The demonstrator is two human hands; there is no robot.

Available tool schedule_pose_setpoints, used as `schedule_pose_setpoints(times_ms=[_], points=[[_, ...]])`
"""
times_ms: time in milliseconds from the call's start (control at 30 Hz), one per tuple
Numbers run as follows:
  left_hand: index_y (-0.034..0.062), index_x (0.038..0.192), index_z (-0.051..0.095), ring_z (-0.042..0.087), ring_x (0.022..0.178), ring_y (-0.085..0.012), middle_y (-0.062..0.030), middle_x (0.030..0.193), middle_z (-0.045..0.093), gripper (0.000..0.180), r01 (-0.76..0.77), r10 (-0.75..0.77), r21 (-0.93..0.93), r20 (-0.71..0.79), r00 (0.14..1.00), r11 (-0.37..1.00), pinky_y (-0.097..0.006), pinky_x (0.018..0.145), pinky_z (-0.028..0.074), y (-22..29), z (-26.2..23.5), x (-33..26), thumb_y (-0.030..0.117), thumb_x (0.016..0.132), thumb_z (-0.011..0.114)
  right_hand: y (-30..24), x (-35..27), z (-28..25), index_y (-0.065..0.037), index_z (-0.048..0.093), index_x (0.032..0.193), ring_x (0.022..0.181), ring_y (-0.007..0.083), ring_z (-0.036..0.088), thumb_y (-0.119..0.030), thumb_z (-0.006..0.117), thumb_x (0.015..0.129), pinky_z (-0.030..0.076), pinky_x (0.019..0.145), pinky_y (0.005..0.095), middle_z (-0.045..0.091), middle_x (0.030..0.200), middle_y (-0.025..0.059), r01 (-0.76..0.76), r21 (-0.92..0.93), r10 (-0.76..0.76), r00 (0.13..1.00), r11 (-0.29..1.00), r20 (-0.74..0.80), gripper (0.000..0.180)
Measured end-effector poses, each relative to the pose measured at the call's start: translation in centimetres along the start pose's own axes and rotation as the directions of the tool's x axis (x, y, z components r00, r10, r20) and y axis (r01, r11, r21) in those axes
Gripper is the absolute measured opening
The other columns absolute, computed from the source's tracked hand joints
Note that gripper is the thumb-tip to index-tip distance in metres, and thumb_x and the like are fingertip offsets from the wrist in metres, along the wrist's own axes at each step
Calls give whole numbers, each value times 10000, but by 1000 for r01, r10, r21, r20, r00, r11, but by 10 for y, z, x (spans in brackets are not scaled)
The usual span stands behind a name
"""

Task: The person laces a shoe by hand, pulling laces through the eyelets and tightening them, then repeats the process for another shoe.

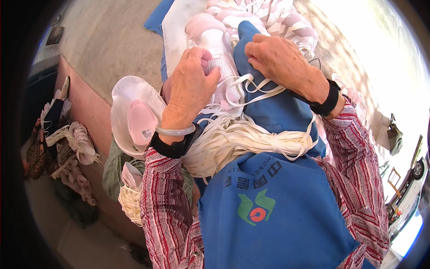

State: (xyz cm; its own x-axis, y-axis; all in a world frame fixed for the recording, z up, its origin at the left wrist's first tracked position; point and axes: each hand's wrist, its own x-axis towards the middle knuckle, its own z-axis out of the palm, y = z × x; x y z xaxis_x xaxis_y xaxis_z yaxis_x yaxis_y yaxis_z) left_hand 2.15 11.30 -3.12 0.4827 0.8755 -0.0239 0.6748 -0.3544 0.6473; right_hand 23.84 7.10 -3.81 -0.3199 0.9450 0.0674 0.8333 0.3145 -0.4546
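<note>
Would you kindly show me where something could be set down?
Bare patches: the floor between the pink ledge and blue cloth; the apron below the lace bundle, between the sleeves. Around the left hand and right hand, shoes crowd in.

On the blue cloth apron [277, 237] I wear, dark printed lettering [258, 180] runs across in two scripts: a line of large block characters and a curved line of smaller capitals. Next to it sits a printed emblem [245, 208] of green, wing-like shapes around an orange-red disc. Left of my left hand [192, 78], the pink panel [142, 114] inside a hollow, rounded white piece [120, 96] bears a small white rectangular label [146, 133], its dark print too tiny to read.
</note>
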Motion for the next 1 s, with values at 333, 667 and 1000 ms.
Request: schedule_pose_setpoints(times_ms=[333,667,1000], points=[[5,953,600,599,635,-164,-104,888,604,154,-115,115,-32,15,993,993,-299,617,505,-11,2,14,17,804,636,6,5,14,-22,631,880,782,366,640,-131,565,880,515,685,466,599,844,153,31,100,-22,996,995,-88,128],[59,899,588,624,758,-316,-100,874,599,130,-288,296,162,-26,955,944,-401,638,501,-5,5,16,55,786,652,5,17,18,-41,651,930,788,326,618,-161,615,892,487,689,389,599,874,114,30,318,56,965,948,-257,131],[65,883,580,620,737,-304,-96,842,582,123,-342,358,183,-60,932,922,-387,617,500,-8,7,17,43,792,660,3,19,26,-29,593,936,793,340,590,-167,588,915,475,692,399,574,885,127,79,269,-32,984,960,-175,140]])
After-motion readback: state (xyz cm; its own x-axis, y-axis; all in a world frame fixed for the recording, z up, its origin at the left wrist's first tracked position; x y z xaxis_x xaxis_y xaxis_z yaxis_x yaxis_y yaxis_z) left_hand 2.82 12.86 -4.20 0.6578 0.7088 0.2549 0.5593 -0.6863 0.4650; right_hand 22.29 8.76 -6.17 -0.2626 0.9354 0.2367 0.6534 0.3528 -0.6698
